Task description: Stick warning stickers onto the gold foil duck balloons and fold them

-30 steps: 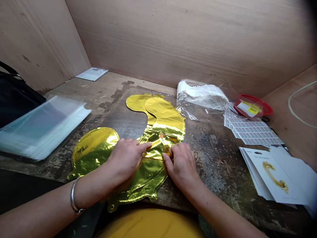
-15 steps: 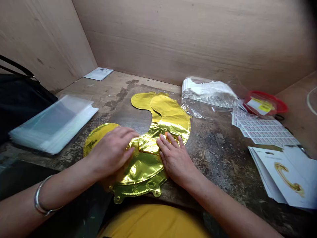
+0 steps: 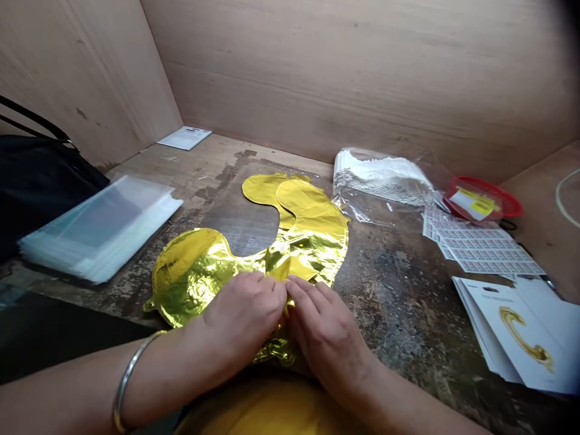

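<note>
Shiny gold foil balloons [image 3: 199, 272], flat and curved like a letter C, lie overlapping on the worn table in front of me. My left hand [image 3: 254, 308] is closed with its fingers pinched on the foil near the lower middle. Right beside it, my right hand [image 3: 324, 329] is also closed, thumb and fingers gripping the same patch of foil. A folded, creased piece of the foil stands up just beyond the fingertips. My hands hide the foil beneath them.
Clear plastic sleeves [image 3: 104, 223] are stacked at left beside a black bag [image 3: 40, 187]. White strips in a plastic bag [image 3: 383, 178] lie at the back. To the right are a red dish [image 3: 510, 202], printed label sheets [image 3: 484, 241] and cards picturing a gold C [image 3: 502, 326].
My left hand has moved right, off the left lobe, to meet my right hand. My right hand has gone from lying flat to gripping the foil, which is now bunched between them.
</note>
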`<state>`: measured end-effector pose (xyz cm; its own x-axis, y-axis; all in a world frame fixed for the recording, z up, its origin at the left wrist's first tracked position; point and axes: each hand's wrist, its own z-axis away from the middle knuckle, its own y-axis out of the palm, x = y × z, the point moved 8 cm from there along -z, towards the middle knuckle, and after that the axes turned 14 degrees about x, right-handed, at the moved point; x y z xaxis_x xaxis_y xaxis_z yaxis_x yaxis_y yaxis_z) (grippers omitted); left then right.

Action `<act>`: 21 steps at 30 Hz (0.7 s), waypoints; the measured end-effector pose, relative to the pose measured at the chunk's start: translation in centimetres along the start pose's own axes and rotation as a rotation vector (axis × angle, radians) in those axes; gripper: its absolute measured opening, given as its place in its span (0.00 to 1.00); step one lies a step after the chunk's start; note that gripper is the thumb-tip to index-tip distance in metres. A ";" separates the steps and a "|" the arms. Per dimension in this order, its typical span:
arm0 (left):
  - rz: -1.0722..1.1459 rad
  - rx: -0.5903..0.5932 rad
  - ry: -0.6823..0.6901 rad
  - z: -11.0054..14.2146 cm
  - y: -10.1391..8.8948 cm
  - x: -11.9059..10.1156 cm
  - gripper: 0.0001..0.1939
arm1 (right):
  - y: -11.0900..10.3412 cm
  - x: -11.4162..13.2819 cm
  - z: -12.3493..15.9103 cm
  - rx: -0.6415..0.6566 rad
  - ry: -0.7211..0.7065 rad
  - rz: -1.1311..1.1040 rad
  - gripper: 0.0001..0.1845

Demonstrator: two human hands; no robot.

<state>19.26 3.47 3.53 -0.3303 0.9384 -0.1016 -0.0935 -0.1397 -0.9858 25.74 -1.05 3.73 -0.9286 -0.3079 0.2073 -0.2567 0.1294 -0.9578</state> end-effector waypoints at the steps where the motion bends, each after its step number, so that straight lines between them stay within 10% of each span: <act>1: 0.039 0.002 0.000 0.4 0.0 -0.5 0.09 | 0.4 -0.1 0.2 0.019 -0.023 -0.066 0.14; 13: 0.247 -0.095 0.277 3.8 4.3 2.7 0.18 | 1.3 -4.1 2.3 0.268 -0.096 -0.238 0.23; 21: 0.471 0.001 0.207 4.1 4.4 3.4 0.32 | 1.5 -4.3 1.8 0.090 -0.009 -0.408 0.15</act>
<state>13.83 4.77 -0.60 -0.1443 0.8162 -0.5595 0.0199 -0.5629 -0.8263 29.78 -1.24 1.03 -0.7531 -0.3253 0.5719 -0.5782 -0.0875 -0.8112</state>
